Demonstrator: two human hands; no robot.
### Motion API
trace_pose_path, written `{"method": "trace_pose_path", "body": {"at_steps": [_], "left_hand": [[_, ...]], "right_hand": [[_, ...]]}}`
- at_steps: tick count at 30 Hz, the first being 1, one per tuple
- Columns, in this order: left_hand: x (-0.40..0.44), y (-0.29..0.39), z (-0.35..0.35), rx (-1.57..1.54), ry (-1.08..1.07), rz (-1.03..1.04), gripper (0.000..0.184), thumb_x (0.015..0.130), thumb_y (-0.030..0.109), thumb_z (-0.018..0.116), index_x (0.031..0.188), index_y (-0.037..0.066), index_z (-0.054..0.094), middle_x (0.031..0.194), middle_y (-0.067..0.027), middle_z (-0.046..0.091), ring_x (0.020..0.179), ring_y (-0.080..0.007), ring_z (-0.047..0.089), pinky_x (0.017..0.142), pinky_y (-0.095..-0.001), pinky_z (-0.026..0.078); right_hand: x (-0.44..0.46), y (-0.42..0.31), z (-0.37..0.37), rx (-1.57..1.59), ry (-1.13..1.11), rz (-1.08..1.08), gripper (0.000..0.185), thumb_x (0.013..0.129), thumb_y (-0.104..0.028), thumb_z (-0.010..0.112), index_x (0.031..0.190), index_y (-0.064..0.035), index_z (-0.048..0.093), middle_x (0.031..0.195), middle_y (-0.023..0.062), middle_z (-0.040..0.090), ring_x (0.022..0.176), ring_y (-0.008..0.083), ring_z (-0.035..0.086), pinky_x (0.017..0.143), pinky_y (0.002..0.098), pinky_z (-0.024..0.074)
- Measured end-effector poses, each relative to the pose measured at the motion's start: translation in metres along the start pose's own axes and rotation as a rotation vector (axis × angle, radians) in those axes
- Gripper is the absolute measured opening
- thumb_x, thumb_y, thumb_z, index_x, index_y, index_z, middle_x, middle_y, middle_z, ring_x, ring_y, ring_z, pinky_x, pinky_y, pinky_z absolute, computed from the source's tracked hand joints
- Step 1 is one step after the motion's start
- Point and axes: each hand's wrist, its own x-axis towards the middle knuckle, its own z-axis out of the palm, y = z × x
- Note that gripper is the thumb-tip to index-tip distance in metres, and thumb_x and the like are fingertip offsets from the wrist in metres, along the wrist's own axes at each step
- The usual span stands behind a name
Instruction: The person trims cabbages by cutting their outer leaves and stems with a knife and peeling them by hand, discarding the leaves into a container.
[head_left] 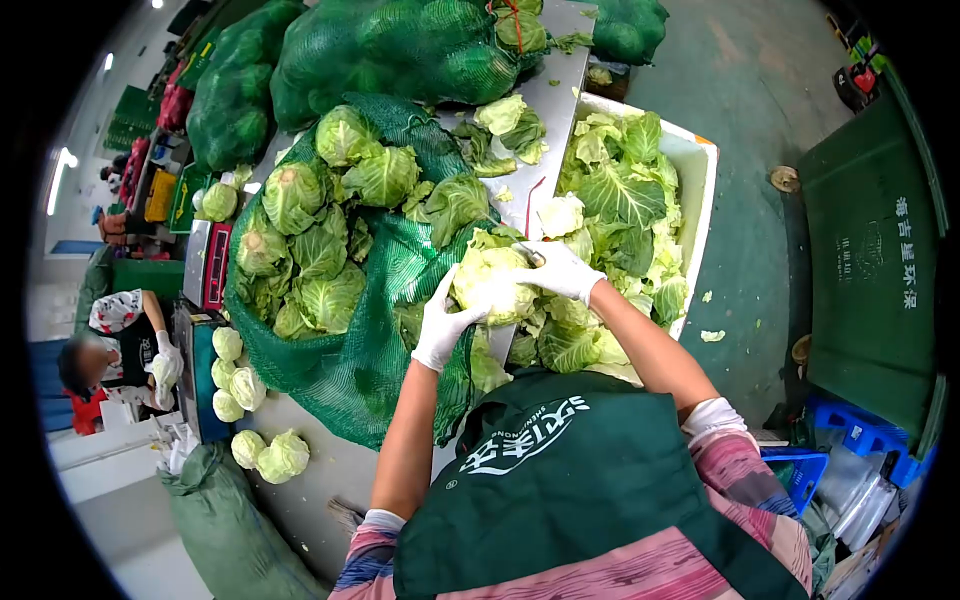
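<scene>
A pale, trimmed cabbage (492, 284) is between my two white-gloved hands, above the table's near edge. My left hand (446, 325) grips its left side, fingers curved around it. My right hand (562, 270) is closed at its upper right, holding a small dark-handled tool (530, 255) against the cabbage; its blade is hidden. To the left, a green mesh sack (400, 270) lies wide open with several leafy cabbages (320, 250) in it. Right of the hands stands a white foam box (697, 205) heaped with loose outer leaves (620, 195).
Full mesh sacks (390, 50) line the table's far side. Trimmed cabbages (240, 385) sit at left beside a red scale (217, 265). Another person (125, 340) with gloved hands works there, holding a cabbage. A big green bin (870, 260) stands right, blue crates (860, 430) below it.
</scene>
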Motion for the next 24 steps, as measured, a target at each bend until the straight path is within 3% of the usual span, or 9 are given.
{"method": "trace_pose_path", "body": {"at_steps": [8,12,14,16,18,20,21,23,24], "left_hand": [[0.003,-0.004,-0.004,-0.020,-0.033,-0.020,0.081,0.075,0.000,0.074,0.145,0.000,0.031,0.135,-0.0147,0.050,0.117,-0.0209,0.055,0.097,-0.0341,0.048],[-0.007,-0.002,0.012,-0.052,0.507,-0.118,0.077,0.082,0.013,0.072,0.144,0.001,0.028,0.130,-0.0168,0.051,0.110,-0.0269,0.058,0.081,-0.0387,0.056],[-0.009,-0.002,0.021,-0.292,0.555,-0.297,0.066,0.084,0.027,0.072,0.134,0.006,0.036,0.127,-0.0147,0.050,0.111,-0.0268,0.056,0.076,-0.0426,0.056],[-0.013,0.024,0.049,-0.358,0.614,-0.444,0.075,0.081,0.025,0.076,0.138,0.015,0.028,0.132,-0.0141,0.045,0.109,-0.0274,0.056,0.074,-0.0455,0.056],[-0.007,0.021,0.051,-0.346,0.727,-0.560,0.091,0.073,0.027,0.082,0.139,0.010,0.022,0.129,-0.0152,0.047,0.112,-0.0305,0.053,0.079,-0.0472,0.055],[0.000,-0.022,0.037,-0.162,0.444,-0.049,0.103,0.063,0.029,0.089,0.138,0.001,0.024,0.128,-0.0174,0.047,0.117,-0.0327,0.050,0.087,-0.0455,0.051],[-0.002,-0.020,0.037,0.169,0.456,0.065,0.115,0.052,0.029,0.094,0.137,-0.008,0.025,0.131,-0.0210,0.045,0.120,-0.0340,0.046,0.097,-0.0418,0.045],[-0.011,-0.008,0.052,0.742,0.469,0.168,0.114,0.054,0.034,0.091,0.139,-0.008,0.028,0.132,-0.0235,0.045,0.116,-0.0331,0.051,0.100,-0.0397,0.043],[-0.014,0.001,0.061,0.932,0.473,0.202,0.116,0.051,0.037,0.091,0.138,-0.007,0.029,0.132,-0.0247,0.045,0.115,-0.0346,0.052,0.099,-0.0405,0.043]], "right_hand": [[0.014,0.052,0.002,0.154,0.104,0.221,0.029,0.076,-0.021,0.065,0.098,-0.0019,0.067,0.077,0.0078,0.061,0.069,0.0156,0.053,0.067,0.0292,0.0455],[0.017,0.049,0.021,0.152,0.206,0.183,0.037,0.079,-0.025,0.065,0.109,-0.0036,0.064,0.074,0.0083,0.059,0.066,0.0160,0.053,0.064,0.0314,0.0449],[-0.001,0.010,0.022,0.258,0.112,0.236,0.044,0.082,-0.028,0.063,0.119,-0.0049,0.061,0.081,0.0097,0.061,0.073,0.0187,0.056,0.068,0.0335,0.0468],[-0.009,0.022,0.051,-0.017,0.244,0.060,0.041,0.083,-0.025,0.062,0.118,-0.0054,0.062,0.083,0.0097,0.062,0.076,0.0163,0.058,0.069,0.0337,0.0481],[-0.030,0.024,0.060,0.024,0.279,-0.057,0.038,0.083,-0.022,0.060,0.117,-0.0045,0.062,0.081,0.0096,0.063,0.070,0.0134,0.060,0.065,0.0312,0.0494],[-0.044,0.018,0.033,0.405,0.033,0.292,0.037,0.087,-0.024,0.058,0.119,-0.0052,0.060,0.073,0.0081,0.062,0.057,0.0101,0.058,0.057,0.0265,0.0479],[-0.047,0.013,0.022,0.265,0.106,0.294,0.041,0.088,-0.029,0.059,0.122,-0.0059,0.058,0.074,0.0098,0.063,0.058,0.0140,0.059,0.058,0.0289,0.0486],[-0.043,0.034,0.021,-0.147,0.399,0.026,0.056,0.092,-0.044,0.054,0.135,-0.0081,0.049,0.080,0.0176,0.066,0.064,0.0307,0.064,0.062,0.0390,0.0504],[-0.045,0.021,0.015,-0.151,0.398,0.036,0.056,0.092,-0.044,0.054,0.135,-0.0081,0.049,0.080,0.0176,0.066,0.064,0.0307,0.064,0.062,0.0390,0.0504]]}}
